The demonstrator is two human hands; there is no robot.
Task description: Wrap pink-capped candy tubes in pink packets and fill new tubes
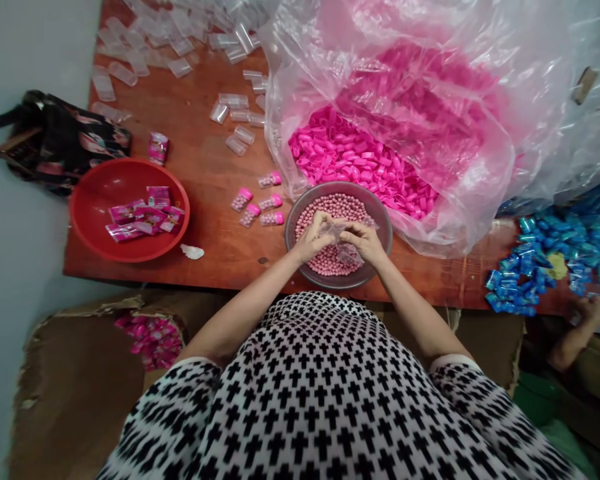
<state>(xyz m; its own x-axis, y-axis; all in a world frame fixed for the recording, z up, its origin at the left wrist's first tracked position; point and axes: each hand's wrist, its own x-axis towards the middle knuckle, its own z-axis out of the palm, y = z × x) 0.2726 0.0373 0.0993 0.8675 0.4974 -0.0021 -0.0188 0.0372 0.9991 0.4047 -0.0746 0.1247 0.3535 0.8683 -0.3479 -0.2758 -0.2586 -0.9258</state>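
Note:
My left hand [311,238] and my right hand [363,241] meet over a grey bowl [339,190] heaped with small pink balls [325,260]. Between my fingers is a clear plastic tube [337,230], partly hidden by them. A second clear plastic piece [350,254] hangs below it, just above the balls. Left of the bowl, several capped tubes of pink balls [259,202] lie on the wooden table [215,160]. Loose pink caps [355,167] fill a clear plastic bag [395,73] behind the bowl.
Empty clear tubes [235,113] are scattered at the table's far side. A red bowl [130,210] holds pink packets. Blue packets [545,267] lie at right, near a co-worker's hand [587,313]. A patterned bag [65,143] sits by the wall.

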